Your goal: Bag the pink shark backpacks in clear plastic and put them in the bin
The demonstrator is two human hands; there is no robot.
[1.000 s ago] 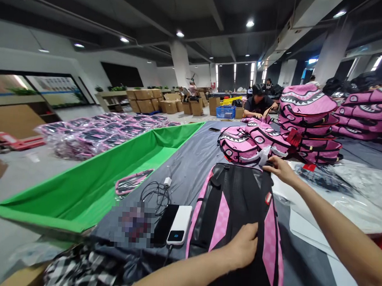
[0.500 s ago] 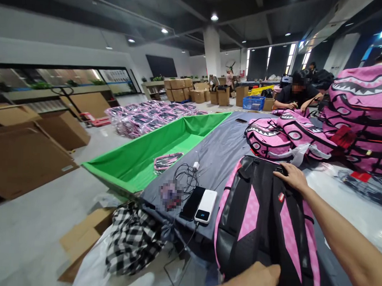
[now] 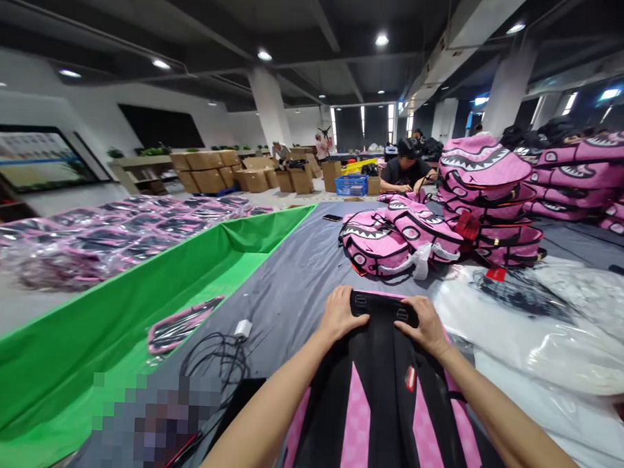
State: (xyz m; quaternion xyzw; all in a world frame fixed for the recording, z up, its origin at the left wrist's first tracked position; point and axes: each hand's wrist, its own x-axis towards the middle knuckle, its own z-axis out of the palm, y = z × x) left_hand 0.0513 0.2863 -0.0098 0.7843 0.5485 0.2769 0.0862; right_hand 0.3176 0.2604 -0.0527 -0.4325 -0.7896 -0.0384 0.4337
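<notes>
A black and pink backpack [image 3: 380, 402] lies in front of me with its strap side up and its lower part cut off by the frame. My left hand [image 3: 342, 315] grips the top left corner, thumb on the black back panel. At the top right corner my right hand [image 3: 422, 327] holds on the same way, fingers over the far edge. Two black buckles show between my hands. A small red and white tag [image 3: 410, 378] sits on the right strap. Just beyond are pink shark-face backpacks [image 3: 378, 242] with white wrapping on their straps.
Stacked pink backpacks [image 3: 483, 165] stand at the right, near clear plastic bags [image 3: 525, 333]. On the left are a green fabric bin [image 3: 96, 314] with one bagged item, a cable [image 3: 218, 354] and a charger [image 3: 243, 327]. A co-worker [image 3: 406, 170] sits across the grey-covered table [image 3: 290, 261].
My left hand has moved from the backpack's lower part up to its top left corner. The view has swung right, and the backpack now points straight away from me.
</notes>
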